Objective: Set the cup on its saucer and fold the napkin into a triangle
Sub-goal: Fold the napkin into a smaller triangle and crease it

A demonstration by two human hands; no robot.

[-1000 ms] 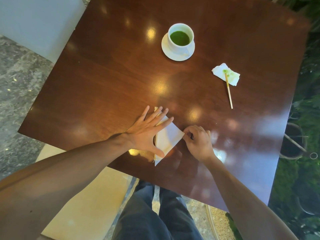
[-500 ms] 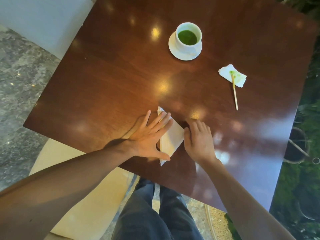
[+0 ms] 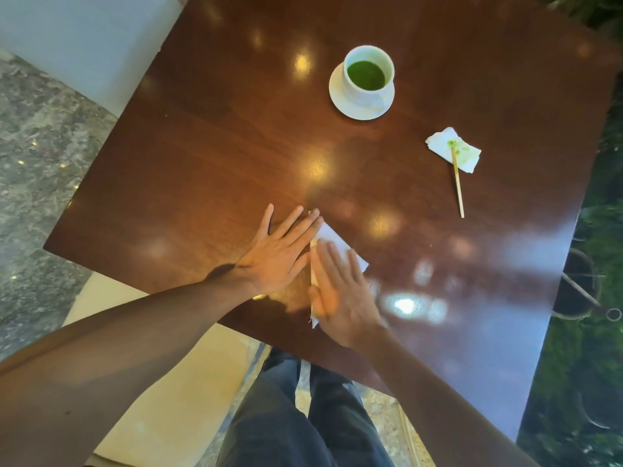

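Fingers on both hands are spread and laid flat, nothing pinched. Left hand is palm down w/ fingertips touching the long folded edge of the napkin, rest of it on the bare table. Right hand is flat on top of the napkin, covering most of it, a bit blurry so prob moving. Napkin sits near the front edge of the table and what shows looks like a triangle point sticking out to the right. Cup w/ green drink is already on its saucer at the far side, so that part's done imo. What's left is pressing the crease down, can't tell if it's sharp yet. Stained tissue + wooden stick off to the right, well apart.
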